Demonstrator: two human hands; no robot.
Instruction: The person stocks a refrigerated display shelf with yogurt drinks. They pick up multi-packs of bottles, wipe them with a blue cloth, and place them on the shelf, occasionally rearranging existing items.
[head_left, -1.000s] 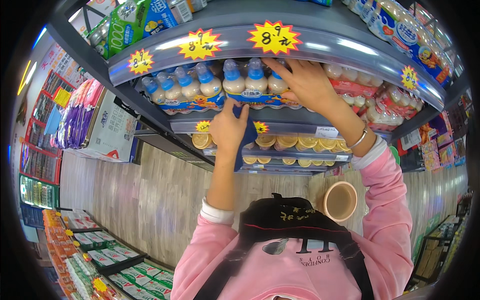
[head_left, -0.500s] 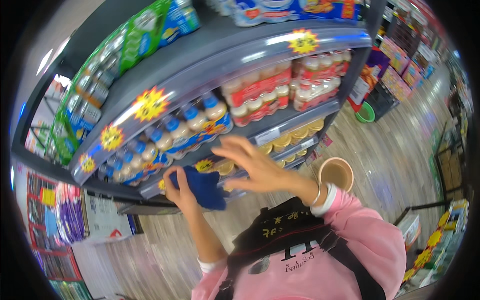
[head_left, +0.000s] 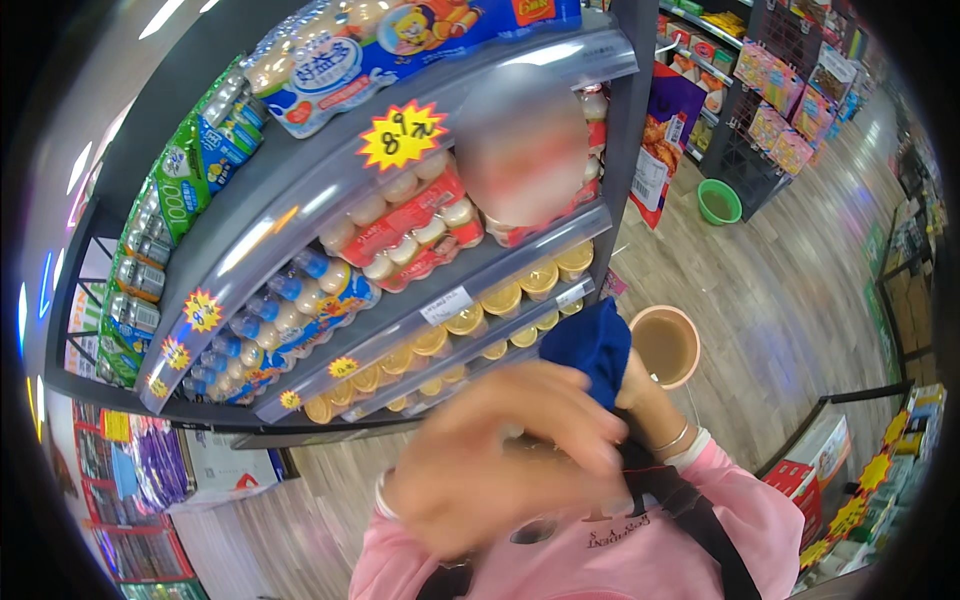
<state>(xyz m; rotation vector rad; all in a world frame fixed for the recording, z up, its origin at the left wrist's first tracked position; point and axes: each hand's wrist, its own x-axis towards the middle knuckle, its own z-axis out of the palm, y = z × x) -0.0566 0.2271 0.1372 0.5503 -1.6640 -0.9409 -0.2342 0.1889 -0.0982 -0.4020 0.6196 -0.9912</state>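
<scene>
A dark blue cloth [head_left: 590, 345] hangs from my right hand [head_left: 637, 385], whose fingers are closed on it, at the right end of the lower shelves. My left hand [head_left: 510, 455] is blurred in front of my chest, its fingers stretched toward the right and just below the cloth; nothing shows in it. Beyond the hands, the shelf rack holds shrink-wrapped packs of small red-labelled bottles [head_left: 405, 235], packs of blue-capped bottles [head_left: 290, 310] and, lower down, several tubs with yellow lids [head_left: 465, 320].
Cans in green wrap [head_left: 185, 170] stand at the rack's upper left, beside a large blue pack of bottles [head_left: 350, 60]. Right of the rack, a beige bucket [head_left: 692, 345] and a green basin [head_left: 720, 202] rest on the wood-look floor. Purple packages [head_left: 160, 455] lie at the left.
The blue cloth has passed from my left hand to my right and moved rightward. My left hand has come back toward my chest. The view has shifted along the rack.
</scene>
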